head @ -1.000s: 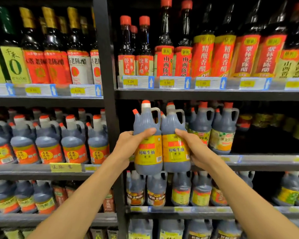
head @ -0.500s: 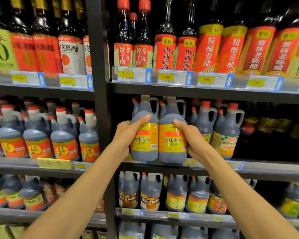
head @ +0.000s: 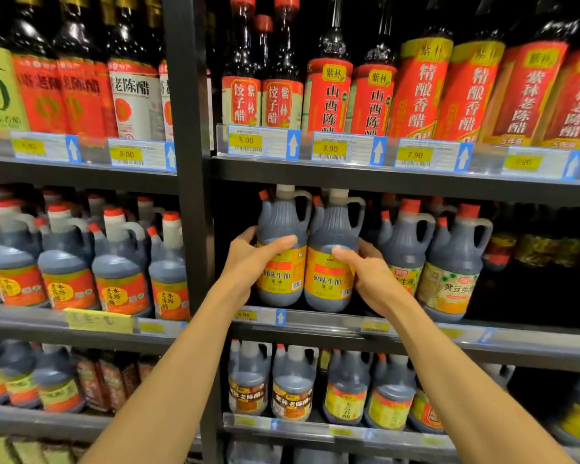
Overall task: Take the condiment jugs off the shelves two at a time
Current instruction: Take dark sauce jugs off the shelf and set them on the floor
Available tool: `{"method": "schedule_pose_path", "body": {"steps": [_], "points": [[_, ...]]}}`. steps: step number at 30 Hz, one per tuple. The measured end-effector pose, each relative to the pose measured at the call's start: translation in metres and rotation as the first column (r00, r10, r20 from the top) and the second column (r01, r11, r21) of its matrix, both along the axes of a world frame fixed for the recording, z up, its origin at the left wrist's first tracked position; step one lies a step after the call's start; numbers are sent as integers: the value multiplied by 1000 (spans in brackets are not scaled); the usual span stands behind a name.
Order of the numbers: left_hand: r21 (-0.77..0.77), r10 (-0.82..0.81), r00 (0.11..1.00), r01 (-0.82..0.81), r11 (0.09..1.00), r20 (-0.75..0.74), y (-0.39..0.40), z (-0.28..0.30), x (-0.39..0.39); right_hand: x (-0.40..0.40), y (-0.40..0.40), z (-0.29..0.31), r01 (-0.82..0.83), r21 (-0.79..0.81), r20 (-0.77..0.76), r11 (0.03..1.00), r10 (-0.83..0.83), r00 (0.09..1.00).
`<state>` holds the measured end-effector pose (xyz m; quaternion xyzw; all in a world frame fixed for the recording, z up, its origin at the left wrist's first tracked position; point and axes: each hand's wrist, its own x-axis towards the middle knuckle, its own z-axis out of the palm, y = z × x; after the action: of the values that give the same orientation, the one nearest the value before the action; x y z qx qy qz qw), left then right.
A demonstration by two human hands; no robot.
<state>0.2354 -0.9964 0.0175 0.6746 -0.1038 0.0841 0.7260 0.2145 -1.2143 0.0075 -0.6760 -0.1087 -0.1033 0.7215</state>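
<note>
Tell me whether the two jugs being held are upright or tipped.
Upright. The left jug and right jug stand side by side with spouts on top, left hand and right hand gripping their outer sides.

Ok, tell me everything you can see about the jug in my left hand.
The left jug is upright, of grey-looking plastic with dark liquid inside, a pale neck, a small red spout cap, a loop handle and a yellow-and-orange label. The left hand grips its body. It sits against its twin at the middle shelf.
</note>
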Motion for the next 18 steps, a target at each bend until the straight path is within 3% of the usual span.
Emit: {"method": "schedule_pose_path", "body": {"steps": [8, 18], "points": [[126, 17, 1000, -18, 992, 9, -3, -15, 20, 14, -6, -15, -1, 50, -52, 999, 3, 999], [118, -5, 999, 11, 993, -48, -4, -21, 24, 11, -9, -14, -26, -14, -122, 1000, 24, 992]]}}
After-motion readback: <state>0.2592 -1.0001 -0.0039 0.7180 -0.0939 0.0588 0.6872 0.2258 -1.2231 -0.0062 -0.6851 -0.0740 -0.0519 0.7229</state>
